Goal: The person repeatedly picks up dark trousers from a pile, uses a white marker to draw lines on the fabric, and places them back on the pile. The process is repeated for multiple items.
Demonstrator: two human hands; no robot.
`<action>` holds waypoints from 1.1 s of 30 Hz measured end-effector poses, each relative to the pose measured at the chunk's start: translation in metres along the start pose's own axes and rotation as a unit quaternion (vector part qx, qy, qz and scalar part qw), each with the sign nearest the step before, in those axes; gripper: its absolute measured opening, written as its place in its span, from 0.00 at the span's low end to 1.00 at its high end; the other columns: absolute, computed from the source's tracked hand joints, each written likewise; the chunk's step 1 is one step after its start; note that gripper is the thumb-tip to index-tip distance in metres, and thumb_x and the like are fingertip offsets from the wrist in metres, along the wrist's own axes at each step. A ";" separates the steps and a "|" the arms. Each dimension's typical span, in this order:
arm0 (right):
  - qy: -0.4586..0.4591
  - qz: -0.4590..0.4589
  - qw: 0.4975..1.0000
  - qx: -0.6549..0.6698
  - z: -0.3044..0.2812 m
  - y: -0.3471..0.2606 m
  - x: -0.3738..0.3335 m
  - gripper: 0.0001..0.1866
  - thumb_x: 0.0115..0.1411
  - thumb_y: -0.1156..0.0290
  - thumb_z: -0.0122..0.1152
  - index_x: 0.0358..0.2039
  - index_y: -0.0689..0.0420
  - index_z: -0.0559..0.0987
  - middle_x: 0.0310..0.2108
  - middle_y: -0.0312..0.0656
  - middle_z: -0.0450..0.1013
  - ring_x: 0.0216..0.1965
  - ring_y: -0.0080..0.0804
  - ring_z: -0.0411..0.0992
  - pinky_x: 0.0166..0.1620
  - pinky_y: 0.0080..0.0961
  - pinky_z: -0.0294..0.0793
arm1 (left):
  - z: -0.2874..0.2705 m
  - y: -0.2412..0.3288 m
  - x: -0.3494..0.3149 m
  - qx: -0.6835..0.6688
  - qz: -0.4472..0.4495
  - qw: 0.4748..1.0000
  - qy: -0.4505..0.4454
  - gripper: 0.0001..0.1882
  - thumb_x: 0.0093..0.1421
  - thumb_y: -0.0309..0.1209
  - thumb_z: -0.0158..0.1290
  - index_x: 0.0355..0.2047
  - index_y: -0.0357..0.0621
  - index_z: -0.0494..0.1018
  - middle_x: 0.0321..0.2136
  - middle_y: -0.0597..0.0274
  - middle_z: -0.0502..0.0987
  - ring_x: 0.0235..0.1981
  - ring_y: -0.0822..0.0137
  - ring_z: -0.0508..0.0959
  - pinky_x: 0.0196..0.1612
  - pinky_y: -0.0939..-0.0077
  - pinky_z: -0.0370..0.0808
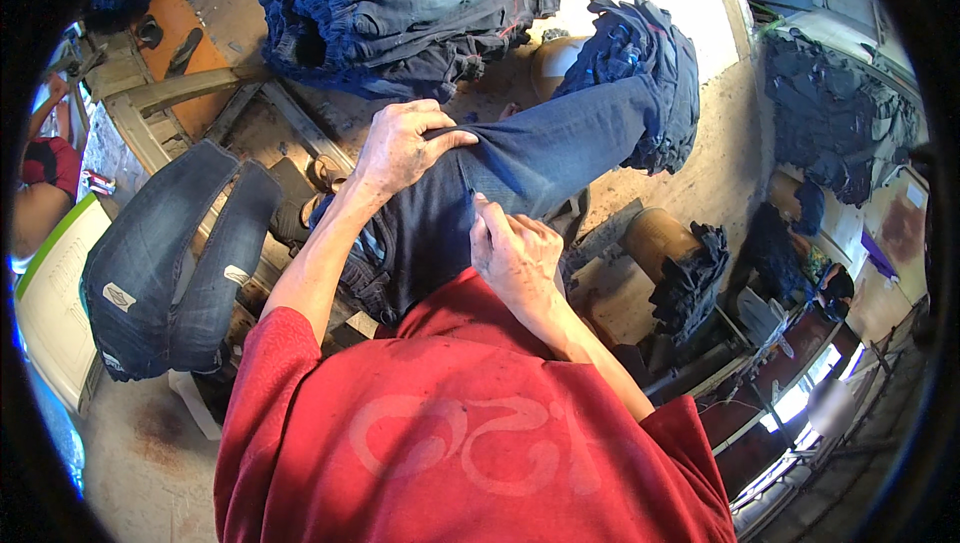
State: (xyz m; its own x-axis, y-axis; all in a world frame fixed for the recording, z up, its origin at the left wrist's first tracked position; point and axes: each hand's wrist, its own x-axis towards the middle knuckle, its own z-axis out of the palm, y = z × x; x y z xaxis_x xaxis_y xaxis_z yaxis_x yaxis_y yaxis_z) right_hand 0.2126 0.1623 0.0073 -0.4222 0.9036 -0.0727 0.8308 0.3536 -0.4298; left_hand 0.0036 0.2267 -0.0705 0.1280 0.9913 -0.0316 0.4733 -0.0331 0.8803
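A pair of dark blue jeans (pixel 520 168) is in the middle of the picture. One leg is pulled over a long, round form that points to the far right. The cloth is bunched up thick at the far end (pixel 655 83). The waist end lies close to the person's body, just above the red shirt (pixel 450 433).

The left hand (pixel 400 148) is on top of the jeans leg, a bit farther away. Its fingers are curled together and pinch a fold of the cloth. The right hand (pixel 515 253) is nearer. It grips the near edge of the same leg with its fingers closed on the cloth, thumb on top.

It looks like the person is in the middle of pulling or smoothing the leg along the form. I think the next move needs both hands to hold tight and tug evenly, so the cloth slides and does not twist.

To the left, another pair of jeans (pixel 165 263) hangs folded over a rail. Far away, at the top, sits a big pile of jeans (pixel 410 8). On the right a round tan form (pixel 655 238) wears a dark bunched cloth (pixel 695 278). More dark clothes (pixel 830 108) are heaped at the far right. The wooden frame (pixel 165 93) at the far left holds it all up.
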 end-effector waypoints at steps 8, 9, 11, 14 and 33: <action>-0.018 -0.002 1.000 -0.004 -0.007 -0.001 0.001 0.14 0.61 0.75 0.67 0.48 0.54 0.84 0.21 0.39 0.79 0.21 0.36 0.80 0.27 0.34 0.78 | 0.000 0.000 -0.001 -0.003 -0.014 1.000 -0.009 0.15 0.56 0.39 0.73 0.30 0.38 0.85 0.27 0.54 0.82 0.30 0.49 0.83 0.34 0.58 0.78; -0.023 0.014 1.000 0.006 -0.009 -0.002 0.002 0.14 0.62 0.75 0.67 0.48 0.54 0.84 0.21 0.39 0.79 0.21 0.37 0.80 0.27 0.34 0.78 | 0.001 0.000 -0.001 -0.003 -0.015 1.000 -0.007 0.15 0.56 0.39 0.73 0.30 0.38 0.85 0.28 0.54 0.82 0.30 0.49 0.83 0.34 0.58 0.77; -0.013 0.033 0.999 0.031 -0.009 -0.005 0.003 0.13 0.62 0.75 0.67 0.48 0.53 0.84 0.21 0.39 0.79 0.21 0.37 0.79 0.27 0.34 0.77 | 0.001 0.000 -0.001 -0.008 -0.008 1.000 0.000 0.16 0.56 0.40 0.73 0.30 0.38 0.85 0.28 0.54 0.82 0.30 0.49 0.83 0.34 0.58 0.78; 0.020 0.020 0.997 0.076 0.001 -0.008 0.012 0.12 0.63 0.74 0.66 0.47 0.53 0.84 0.21 0.39 0.78 0.20 0.37 0.79 0.27 0.34 0.77 | 0.002 -0.001 -0.002 -0.012 0.000 1.000 0.008 0.14 0.56 0.38 0.73 0.30 0.39 0.86 0.26 0.54 0.81 0.29 0.51 0.82 0.34 0.60 0.76; 0.005 -0.015 1.000 0.020 0.006 -0.007 0.010 0.10 0.63 0.74 0.67 0.46 0.54 0.84 0.21 0.39 0.78 0.19 0.36 0.78 0.25 0.34 0.76 | 0.004 -0.004 -0.003 0.014 0.011 1.000 0.010 0.13 0.56 0.37 0.73 0.30 0.40 0.86 0.26 0.53 0.82 0.29 0.50 0.82 0.33 0.60 0.77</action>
State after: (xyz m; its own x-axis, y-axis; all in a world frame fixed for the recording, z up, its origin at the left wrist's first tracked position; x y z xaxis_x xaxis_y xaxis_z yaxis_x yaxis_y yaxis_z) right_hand 0.2007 0.1674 0.0042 -0.4428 0.8952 -0.0504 0.8026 0.3706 -0.4675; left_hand 0.0043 0.2239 -0.0760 0.1220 0.9925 -0.0019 0.4950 -0.0591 0.8669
